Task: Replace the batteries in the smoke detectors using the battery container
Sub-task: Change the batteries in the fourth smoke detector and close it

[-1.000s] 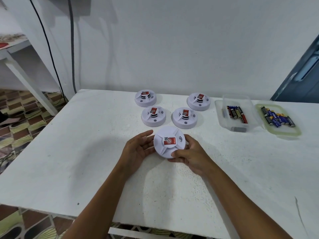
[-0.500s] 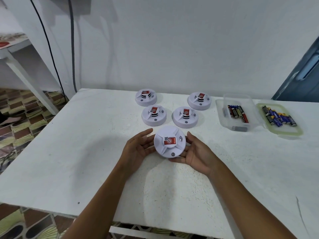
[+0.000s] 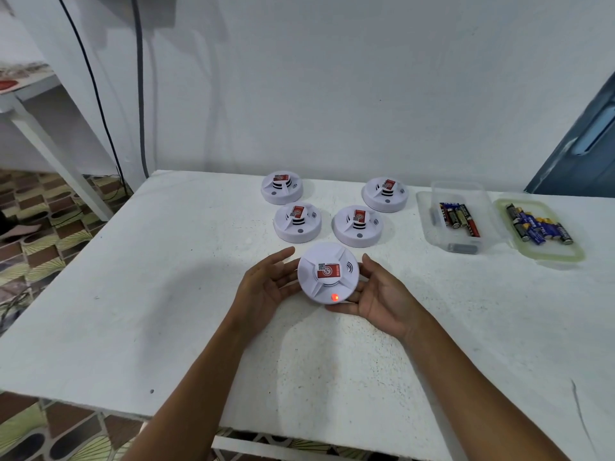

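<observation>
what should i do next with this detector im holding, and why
Probably set the held detector down apart from the four others and take one of those: its red light is lit, suggesting it has power, and the left hand and right hand only cradle it with open fingers.

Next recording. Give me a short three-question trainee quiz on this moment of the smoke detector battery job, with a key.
1. Count: besides the smoke detector between the left hand and the right hand, how many other detectors stand on the table?
2. True or false: the indicator light on the held detector glows red.
3. Which lies farthest right? A the held detector; B the clear container; C the green-rimmed lid with batteries on it.
Key: 1 four; 2 true; 3 C.
</observation>
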Demonstrator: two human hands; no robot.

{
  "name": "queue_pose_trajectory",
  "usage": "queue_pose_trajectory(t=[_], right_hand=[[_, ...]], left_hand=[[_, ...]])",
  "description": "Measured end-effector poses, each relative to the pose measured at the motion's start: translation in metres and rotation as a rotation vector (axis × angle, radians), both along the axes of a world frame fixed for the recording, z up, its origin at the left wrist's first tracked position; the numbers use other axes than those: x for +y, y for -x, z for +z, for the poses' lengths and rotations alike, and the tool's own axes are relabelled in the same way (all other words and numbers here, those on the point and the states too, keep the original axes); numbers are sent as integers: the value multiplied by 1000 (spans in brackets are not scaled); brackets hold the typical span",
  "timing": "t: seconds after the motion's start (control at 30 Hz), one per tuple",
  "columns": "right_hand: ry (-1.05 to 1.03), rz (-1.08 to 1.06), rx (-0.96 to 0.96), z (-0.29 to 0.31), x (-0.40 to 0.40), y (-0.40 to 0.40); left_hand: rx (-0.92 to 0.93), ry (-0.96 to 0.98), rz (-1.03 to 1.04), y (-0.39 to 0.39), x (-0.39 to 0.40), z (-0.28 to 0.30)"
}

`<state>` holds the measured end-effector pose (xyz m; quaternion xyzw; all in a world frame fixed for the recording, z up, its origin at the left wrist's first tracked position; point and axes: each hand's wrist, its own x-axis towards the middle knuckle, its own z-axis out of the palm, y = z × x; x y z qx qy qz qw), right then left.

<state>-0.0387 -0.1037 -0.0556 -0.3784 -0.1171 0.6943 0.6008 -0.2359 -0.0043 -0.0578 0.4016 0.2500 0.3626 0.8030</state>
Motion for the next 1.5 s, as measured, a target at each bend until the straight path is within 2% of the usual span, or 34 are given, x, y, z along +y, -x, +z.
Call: queue_pose_trajectory(t=[0.83,1.17,1.5], right_hand=[[-14,11,0,-2,0,0],[-31,49,-91,-1,0,0],[-55,56,-81,2,-2,2]], left_hand=[[20,-8,-3,-1,-1,1],[-4,-10,-11,-1,0,0],[2,13,-6,-1,0,1]])
